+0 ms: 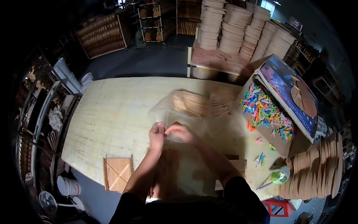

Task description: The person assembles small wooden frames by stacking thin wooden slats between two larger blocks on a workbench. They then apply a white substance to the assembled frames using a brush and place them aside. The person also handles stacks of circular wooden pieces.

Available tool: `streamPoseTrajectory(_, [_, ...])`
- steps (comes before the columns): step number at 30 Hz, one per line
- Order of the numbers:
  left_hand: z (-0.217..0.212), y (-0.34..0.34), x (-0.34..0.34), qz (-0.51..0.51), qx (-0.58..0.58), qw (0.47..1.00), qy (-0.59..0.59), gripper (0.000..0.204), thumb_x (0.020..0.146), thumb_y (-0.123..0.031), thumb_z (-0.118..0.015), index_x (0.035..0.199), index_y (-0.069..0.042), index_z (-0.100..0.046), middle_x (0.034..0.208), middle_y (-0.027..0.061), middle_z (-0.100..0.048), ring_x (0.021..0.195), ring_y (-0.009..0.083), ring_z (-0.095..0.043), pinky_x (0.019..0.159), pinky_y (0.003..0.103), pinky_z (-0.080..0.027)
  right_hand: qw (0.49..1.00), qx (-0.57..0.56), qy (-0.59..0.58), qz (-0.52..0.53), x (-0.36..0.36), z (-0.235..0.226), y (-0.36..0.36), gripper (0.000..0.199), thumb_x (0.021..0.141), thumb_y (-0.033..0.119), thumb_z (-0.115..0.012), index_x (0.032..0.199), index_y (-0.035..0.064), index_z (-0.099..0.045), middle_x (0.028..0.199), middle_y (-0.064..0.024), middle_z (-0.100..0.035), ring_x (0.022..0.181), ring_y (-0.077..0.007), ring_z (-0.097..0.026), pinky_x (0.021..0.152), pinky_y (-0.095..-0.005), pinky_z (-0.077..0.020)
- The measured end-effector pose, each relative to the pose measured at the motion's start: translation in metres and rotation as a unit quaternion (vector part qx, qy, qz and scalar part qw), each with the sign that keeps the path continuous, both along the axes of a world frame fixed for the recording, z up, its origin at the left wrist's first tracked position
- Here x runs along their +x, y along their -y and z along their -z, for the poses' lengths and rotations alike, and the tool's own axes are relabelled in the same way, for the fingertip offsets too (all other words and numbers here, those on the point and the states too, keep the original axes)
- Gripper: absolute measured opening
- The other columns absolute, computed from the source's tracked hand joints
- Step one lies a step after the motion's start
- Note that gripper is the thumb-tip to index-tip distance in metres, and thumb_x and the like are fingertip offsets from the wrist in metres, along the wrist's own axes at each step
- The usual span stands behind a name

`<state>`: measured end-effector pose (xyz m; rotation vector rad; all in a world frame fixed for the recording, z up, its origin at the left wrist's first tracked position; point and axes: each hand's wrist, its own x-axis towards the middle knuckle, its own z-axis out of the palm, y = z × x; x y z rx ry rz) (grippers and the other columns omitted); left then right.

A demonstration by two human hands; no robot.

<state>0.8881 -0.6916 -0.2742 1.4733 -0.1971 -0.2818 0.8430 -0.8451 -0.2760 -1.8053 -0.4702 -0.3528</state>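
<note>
A clear plastic bag [159,109] lies on the pale worktable, with a bundle of thin wooden strips [191,103] in or under its film. At the bag's near edge, my left hand [157,135] is closed in a pinch on the plastic. Close beside it on the right, my right hand [182,133] has its fingers bent inward toward the left fingertips. What lies between those right fingers is too small to make out. More thin wooden strips [220,102] rest to the right of the bag. Reddish-brown wood [168,170] shows between my forearms.
A cardboard box [250,128] of coloured clips [264,112] stands at right, with loose clips [260,160] nearby. Stacked curved wooden pieces [313,168] and a green tape roll [279,176] sit below it. A braced wooden panel [118,173] lies at the near left edge.
</note>
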Motion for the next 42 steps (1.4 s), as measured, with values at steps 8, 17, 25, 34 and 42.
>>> streamPoseTrajectory(8, [-0.013,0.003,-0.039,0.067,0.004,0.997,0.047,0.020,0.101,-0.019,-0.048,0.101,-0.004,-0.060,0.068,-0.0026,-0.051,0.060,0.0047,-0.046,0.055,0.021,-0.041,0.939,-0.172,0.116,0.276,0.134,0.160,0.101,0.038,0.090,0.019,-0.054,0.125,0.0054,-0.053,0.114,-0.0131,-0.059,0.108,-0.0277,-0.054,0.098,-0.0407,-0.0400])
streamPoseTrajectory(17, [0.009,-0.036,-0.046,0.028,0.044,0.998,-0.024,0.011,0.098,-0.009,-0.051,0.105,-0.004,-0.059,0.078,-0.0033,-0.055,0.070,0.0041,-0.046,0.065,0.020,-0.040,0.766,-0.412,0.274,0.412,0.070,0.115,0.152,0.024,0.091,0.021,-0.055,0.110,0.0077,-0.062,0.098,-0.0091,-0.061,0.097,-0.0260,-0.057,0.085,-0.0445,-0.0452])
streamPoseTrajectory(25, [0.020,-0.054,-0.080,0.079,0.051,0.996,-0.004,0.033,0.093,-0.014,-0.061,0.123,-0.004,-0.051,0.100,0.0043,-0.057,0.088,0.0081,-0.054,0.081,0.025,-0.046,0.820,-0.353,0.028,0.450,0.092,0.174,0.161,0.014,0.086,0.018,-0.056,0.091,0.0073,-0.064,0.083,-0.0090,-0.063,0.084,-0.0276,-0.062,0.075,-0.0423,-0.0496])
streamPoseTrajectory(34, [0.071,-0.189,-0.156,-0.009,0.455,0.822,0.342,0.051,0.079,-0.016,-0.066,0.126,-0.005,-0.050,0.118,0.0146,-0.054,0.107,0.0376,-0.050,0.095,0.047,-0.040,0.805,-0.506,-0.026,0.309,0.017,-0.027,0.043,0.011,0.083,0.006,-0.052,0.089,0.0040,-0.061,0.085,-0.0185,-0.065,0.078,-0.0343,-0.065,0.067,-0.0435,-0.0520])
streamPoseTrajectory(42, [0.101,-0.215,-0.192,-0.025,0.368,0.902,0.226,0.067,0.076,-0.015,-0.070,0.134,0.001,-0.041,0.117,0.0257,-0.052,0.107,0.0441,-0.049,0.093,0.050,-0.041,0.912,-0.118,-0.209,0.333,-0.200,-0.102,-0.002,0.026,0.081,0.011,-0.065,0.105,0.0009,-0.062,0.087,-0.0124,-0.067,0.077,-0.0230,-0.066,0.068,-0.0352,-0.0523])
